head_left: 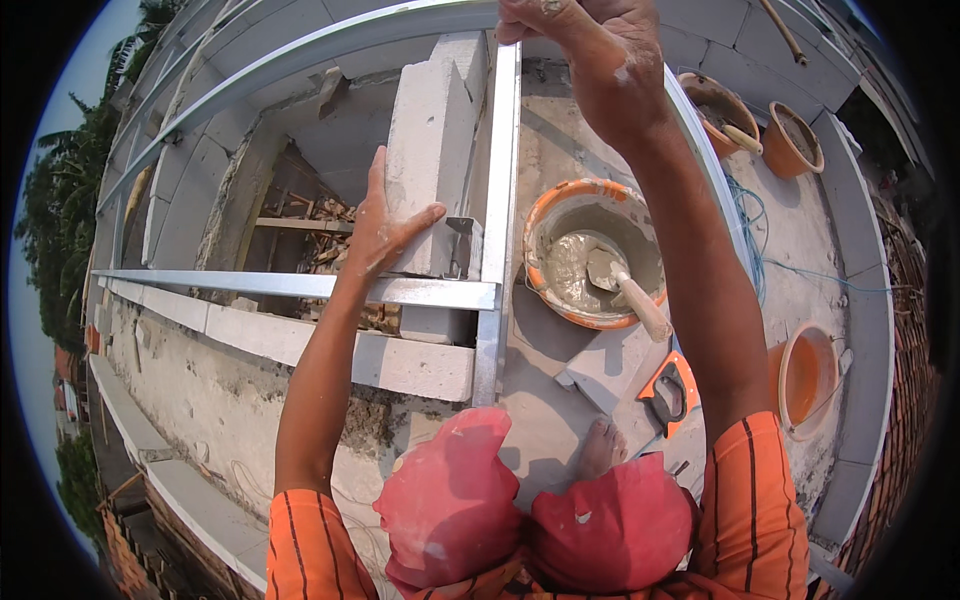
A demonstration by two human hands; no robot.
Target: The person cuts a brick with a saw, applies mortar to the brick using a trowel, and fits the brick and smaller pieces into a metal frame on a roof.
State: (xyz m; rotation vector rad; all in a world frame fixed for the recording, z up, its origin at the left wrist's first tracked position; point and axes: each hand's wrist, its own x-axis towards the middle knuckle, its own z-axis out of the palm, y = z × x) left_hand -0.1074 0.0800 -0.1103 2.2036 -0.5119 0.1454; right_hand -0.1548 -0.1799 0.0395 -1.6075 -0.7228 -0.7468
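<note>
My left hand (390,225) grips a long pale aerated concrete block (420,140), standing among the silver metal channels, its thumb across the block's face. Just below, a horizontal channel (350,284) meets a long upright-running channel (495,170) beside the block. My right hand (585,45) is raised to the top of that long channel, fingers curled at its end and partly out of view; what exactly they pinch is hard to make out. An orange bucket (547,280) of grey mortar with a trowel (645,312) in it sits between my arms.
An orange-handled saw (670,395) lies by a loose block (605,370) near my bare foot. Buckets (795,145) stand at upper right, a basin (805,380) lower right, blue cord (760,240) between. Left of me is an opening (300,210) with debris below. Low block walls (845,460) edge the roof.
</note>
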